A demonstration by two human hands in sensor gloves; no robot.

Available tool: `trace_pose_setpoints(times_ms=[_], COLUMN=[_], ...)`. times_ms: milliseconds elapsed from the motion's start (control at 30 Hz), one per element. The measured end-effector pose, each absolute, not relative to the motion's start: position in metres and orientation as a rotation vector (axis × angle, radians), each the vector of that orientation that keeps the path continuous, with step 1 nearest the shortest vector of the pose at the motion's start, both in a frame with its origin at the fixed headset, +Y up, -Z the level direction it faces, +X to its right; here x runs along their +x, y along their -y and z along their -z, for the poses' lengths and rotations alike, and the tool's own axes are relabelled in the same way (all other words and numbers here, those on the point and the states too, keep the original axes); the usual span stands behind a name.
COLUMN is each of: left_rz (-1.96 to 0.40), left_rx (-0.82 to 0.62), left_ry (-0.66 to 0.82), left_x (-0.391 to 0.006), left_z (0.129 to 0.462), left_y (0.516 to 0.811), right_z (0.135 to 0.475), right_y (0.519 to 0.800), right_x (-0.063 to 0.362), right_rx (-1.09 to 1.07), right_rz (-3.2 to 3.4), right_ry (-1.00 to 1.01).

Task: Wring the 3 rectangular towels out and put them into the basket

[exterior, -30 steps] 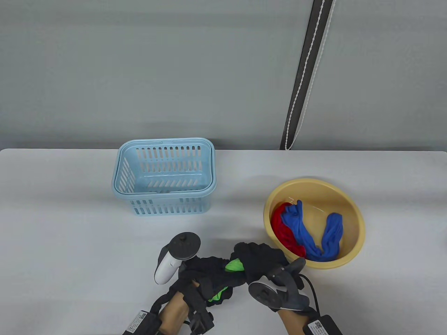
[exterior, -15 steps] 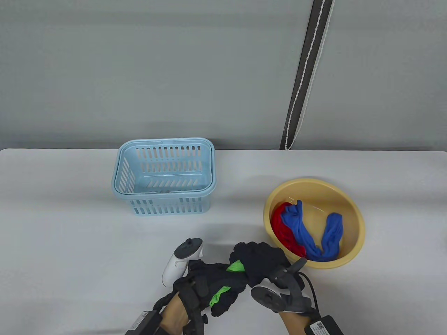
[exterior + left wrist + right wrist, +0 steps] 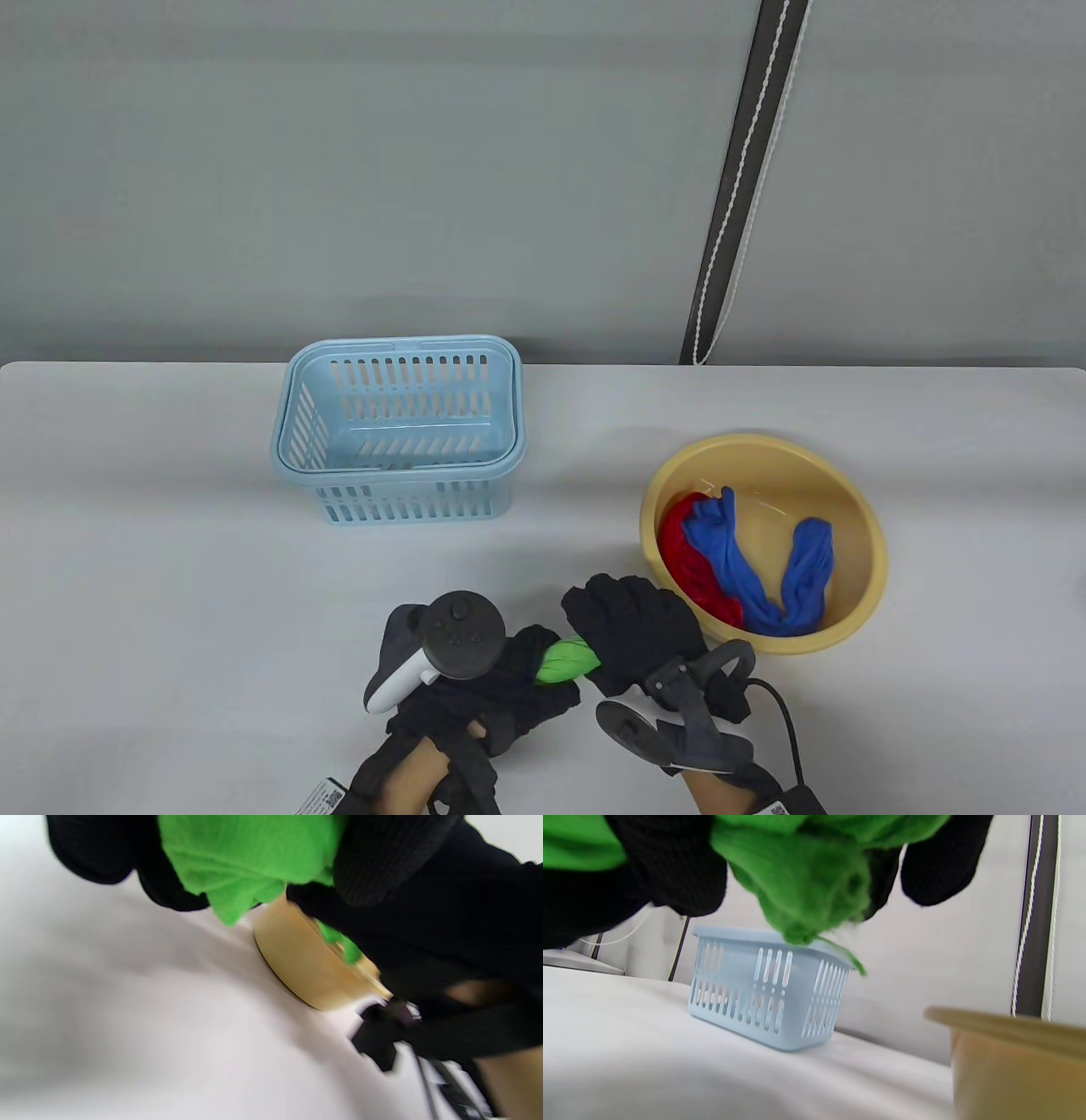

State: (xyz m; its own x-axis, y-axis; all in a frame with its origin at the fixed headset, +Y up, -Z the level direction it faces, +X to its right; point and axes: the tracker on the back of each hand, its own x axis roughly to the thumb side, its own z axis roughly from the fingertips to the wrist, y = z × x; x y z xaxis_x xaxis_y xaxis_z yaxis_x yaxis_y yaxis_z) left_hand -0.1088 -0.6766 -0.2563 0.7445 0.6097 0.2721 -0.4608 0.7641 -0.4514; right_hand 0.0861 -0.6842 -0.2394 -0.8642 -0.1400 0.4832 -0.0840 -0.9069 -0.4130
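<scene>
Table view: the table point(image 3: 170, 594) carries a blue basket point(image 3: 399, 429) left of the yellow basin point(image 3: 848, 509), which holds a blue towel point(image 3: 747, 569) and red towel point(image 3: 687, 560). Just left of the basin, left hand point(image 3: 501, 679) and right hand point(image 3: 636, 628) both grip the twisted green towel point(image 3: 566, 660).

Most of the green towel point(image 3: 567, 660) stays hidden from you inside both gloves; the red towel point(image 3: 685, 556) lies half under the blue towel point(image 3: 747, 564). Your left wrist view is motion-blurred.
</scene>
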Motion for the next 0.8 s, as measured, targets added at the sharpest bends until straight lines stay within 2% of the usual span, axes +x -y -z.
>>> trace_pose_setpoints(times_ms=[200, 300, 400, 567, 667, 800], left_rz=[-0.386, -0.343, -0.325, -0.347, -0.369, -0.359], left_rx=[0.002, 0.1, 0.183, 0.167, 0.104, 0.007], left_ry=[0.308, 0.269, 0.213, 0.112, 0.025, -0.012], left_x=[-0.144, -0.162, -0.185, -0.217, -0.235, -0.249], left_z=[0.264, 0.28, 0.312, 0.369, 0.401, 0.429], left_y=[0.642, 0.623, 0.599, 0.58, 0.588, 0.608], right_z=[0.238, 0.246, 0.264, 0.295, 0.311, 0.321], right_y=[0.673, 0.663, 0.645, 0.619, 0.614, 0.619], right_x=[0.09, 0.1, 0.117, 0.145, 0.164, 0.183], right_rx=[-0.769, -0.699, -0.528, -0.3, -0.139, -0.043], right_rz=[3.085, 3.216, 3.296, 3.374, 3.378, 3.38], right_ry=[-0.559, -0.514, -0.365, -0.127, -0.042, 0.046])
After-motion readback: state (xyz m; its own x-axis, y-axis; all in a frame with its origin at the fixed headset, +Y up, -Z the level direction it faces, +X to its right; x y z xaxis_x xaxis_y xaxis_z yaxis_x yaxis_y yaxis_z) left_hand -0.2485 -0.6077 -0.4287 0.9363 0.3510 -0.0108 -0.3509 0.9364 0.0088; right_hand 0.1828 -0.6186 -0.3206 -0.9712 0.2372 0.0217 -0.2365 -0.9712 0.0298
